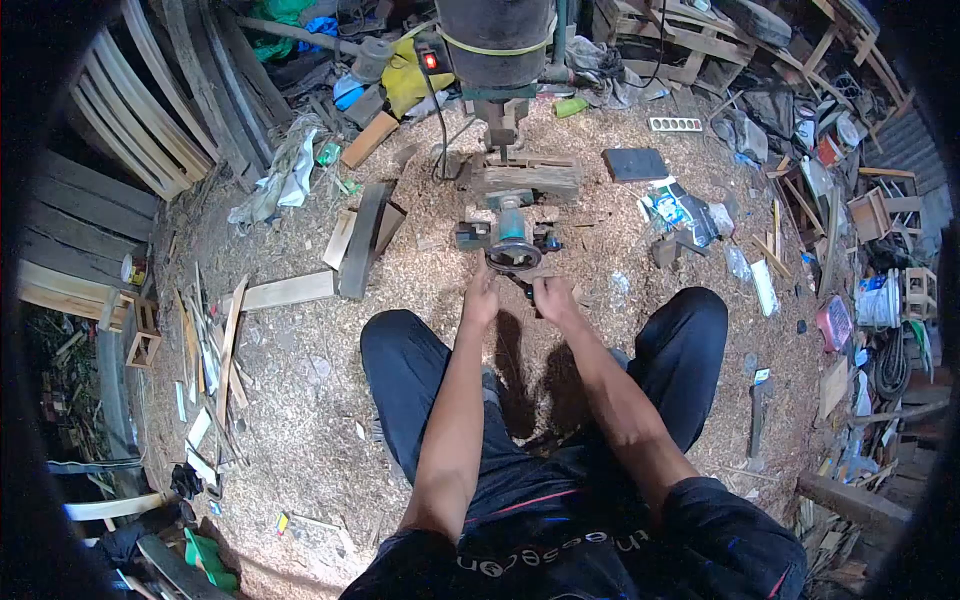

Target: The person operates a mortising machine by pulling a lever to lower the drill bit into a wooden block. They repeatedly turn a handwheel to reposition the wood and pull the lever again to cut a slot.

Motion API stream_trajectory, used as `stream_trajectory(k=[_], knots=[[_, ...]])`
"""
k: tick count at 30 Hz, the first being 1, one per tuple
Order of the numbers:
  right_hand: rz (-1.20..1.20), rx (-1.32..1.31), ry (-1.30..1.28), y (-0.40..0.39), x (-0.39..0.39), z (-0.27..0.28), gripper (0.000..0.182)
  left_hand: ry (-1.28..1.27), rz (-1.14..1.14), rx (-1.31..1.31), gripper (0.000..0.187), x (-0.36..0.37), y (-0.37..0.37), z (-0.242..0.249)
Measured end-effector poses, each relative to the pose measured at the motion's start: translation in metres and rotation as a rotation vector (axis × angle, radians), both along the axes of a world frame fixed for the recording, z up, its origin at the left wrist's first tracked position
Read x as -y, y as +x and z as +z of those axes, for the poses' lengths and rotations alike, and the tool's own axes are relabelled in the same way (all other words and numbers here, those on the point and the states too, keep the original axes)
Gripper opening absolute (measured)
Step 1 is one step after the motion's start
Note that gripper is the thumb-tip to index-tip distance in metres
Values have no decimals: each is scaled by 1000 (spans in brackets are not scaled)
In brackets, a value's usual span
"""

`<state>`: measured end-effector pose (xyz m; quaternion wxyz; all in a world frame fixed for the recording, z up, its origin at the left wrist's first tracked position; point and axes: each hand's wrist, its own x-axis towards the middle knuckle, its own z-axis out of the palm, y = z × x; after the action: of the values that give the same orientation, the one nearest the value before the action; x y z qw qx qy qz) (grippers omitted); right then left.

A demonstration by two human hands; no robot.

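Straight ahead stands a mortising or drilling machine with a large dark body [495, 25] and a metal bit [503, 135] pointing down. Beneath the bit, a long wooden block [530, 179] lies across the machine's table. On the near side is a round metal handwheel [514, 268] on a teal mount [511, 222]. My left hand [481, 300] is at the wheel's left rim, index finger up along it and the other fingers curled. My right hand [555, 299] is closed round a small dark handle below the wheel's right side; the fingers partly hide it.
Wood chips cover the floor around me. To the left lie a dark plank [362, 245] and a pale board [285, 291]. At the right are a dark flat block [635, 164], a power strip [675, 124] and a plastic bag [680, 212]. A black cable [440, 125] hangs beside the machine.
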<state>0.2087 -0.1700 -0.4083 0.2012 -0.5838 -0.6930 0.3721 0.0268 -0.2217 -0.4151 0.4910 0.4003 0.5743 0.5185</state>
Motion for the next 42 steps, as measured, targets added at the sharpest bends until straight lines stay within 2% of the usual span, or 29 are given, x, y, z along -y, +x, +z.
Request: stream_trajectory(k=[1,2,3,4,6,9,11,12,14,18,21,24,27,30,33,34,36,38,41,42], knots=[[21,-42,30,-8,3,11,52,15,12,32,70,-3,-4,-12],[32,-133,154,-13,10,21,44,29,24,63,68,-7,-8,-24],[63,-116,66,-14,10,22,42,44,35,95,66,-10,-13,-38],[94,-98,-23,-14,9,17,41,60,30,24,66,-11,-11,-30],[124,-118,-130,-12,8,11,39,-14,24,196,62,3,-5,-3],[140,-201,-2,-3,16,23,39,-129,57,105,60,5,3,22],[103,-174,-58,0,19,25,37,30,147,-150,57,-2,7,-31],[83,-162,-84,0,20,26,37,112,191,-278,55,-4,11,-33],[113,-74,-12,-3,19,28,35,94,188,-257,55,-4,14,-36],[141,89,-29,-11,30,44,34,59,239,-198,50,17,20,26],[100,-56,-96,-4,41,52,36,163,214,-207,43,24,20,43],[79,8,-64,8,34,17,34,90,223,-278,43,40,30,71],[110,-172,-112,23,29,-12,32,85,255,-405,44,43,40,65],[66,-146,-107,34,54,44,35,111,228,-474,43,46,47,59],[39,-127,105,42,51,16,39,110,189,-443,44,53,51,63],[35,-80,35,42,48,8,39,183,189,-472,44,53,52,59],[28,-26,11,38,46,-6,39,22,178,-564,44,59,50,62],[25,-33,16,29,48,4,39,-138,109,-677,50,70,48,89],[8,-139,1,23,58,41,40,-233,78,-673,56,82,40,116],[5,-177,-22,19,51,37,40,-199,165,-704,61,75,18,68]])
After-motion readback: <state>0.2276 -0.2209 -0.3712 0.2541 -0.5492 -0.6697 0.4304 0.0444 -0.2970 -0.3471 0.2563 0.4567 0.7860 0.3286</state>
